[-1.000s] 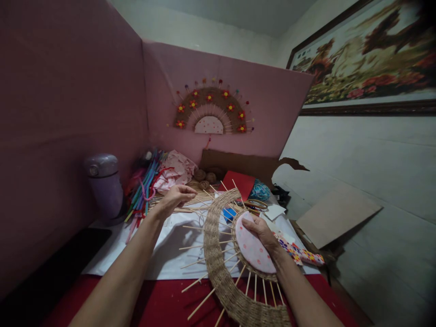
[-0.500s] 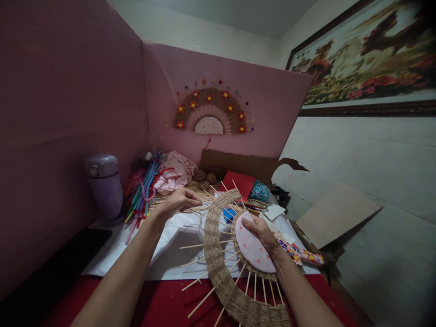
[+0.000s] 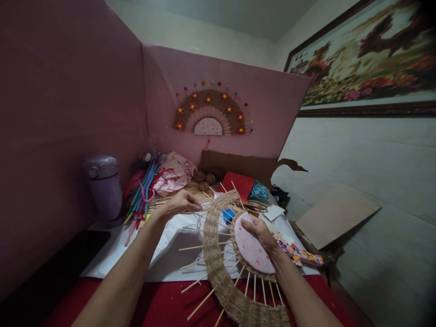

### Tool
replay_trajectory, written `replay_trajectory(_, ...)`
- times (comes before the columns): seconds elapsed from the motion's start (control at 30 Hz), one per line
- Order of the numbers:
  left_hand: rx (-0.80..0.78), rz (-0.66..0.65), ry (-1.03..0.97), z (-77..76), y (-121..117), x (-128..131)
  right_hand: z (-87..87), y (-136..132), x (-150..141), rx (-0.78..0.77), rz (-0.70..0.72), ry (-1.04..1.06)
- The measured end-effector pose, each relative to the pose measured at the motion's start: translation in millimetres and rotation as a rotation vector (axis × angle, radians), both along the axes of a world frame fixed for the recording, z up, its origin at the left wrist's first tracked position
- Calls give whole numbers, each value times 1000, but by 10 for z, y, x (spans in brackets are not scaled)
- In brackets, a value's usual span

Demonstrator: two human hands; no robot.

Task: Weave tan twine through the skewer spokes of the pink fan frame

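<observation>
A half-round woven fan of brown twine on thin wooden sticks is tilted over the table. My right hand grips its spotted pink half-disc, thumb on the face and the other fingers hidden behind. Several stick ends stick out past the woven band. My left hand is closed in a pinch beside the band's upper left edge, close to the stick tips. Whatever lies between its fingertips is too small to make out. A loose bit of string hangs just below it.
A finished fan with red flowers hangs on the pink board. A purple bottle, pipe cleaners, pink cloth, twine balls, scissors and blue yarn lie around. Cardboard leans at right.
Hardly anything differs. My left hand stays pinched by the stick ends, its fingertips slightly lower, and my right hand keeps its grip on the fan. The whole view shifts slightly.
</observation>
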State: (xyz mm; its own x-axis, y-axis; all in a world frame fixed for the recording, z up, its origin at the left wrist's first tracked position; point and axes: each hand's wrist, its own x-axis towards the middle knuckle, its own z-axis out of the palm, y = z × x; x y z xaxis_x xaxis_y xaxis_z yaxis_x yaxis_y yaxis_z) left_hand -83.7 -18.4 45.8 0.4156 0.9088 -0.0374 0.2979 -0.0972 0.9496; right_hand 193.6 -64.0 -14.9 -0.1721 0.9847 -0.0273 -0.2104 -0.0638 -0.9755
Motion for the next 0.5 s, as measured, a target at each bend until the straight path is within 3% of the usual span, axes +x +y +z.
replay_trajectory(0.23,110,76,42,-47,69,13,6,-3,3,-2,-14,1)
replay_trajectory(0.4,245,34,164,-47,73,-29,-10,9,21,11,-6,6)
replay_trajectory(0.5,248,27,187,-22,33,-45,-12,9,26,1,-5,11)
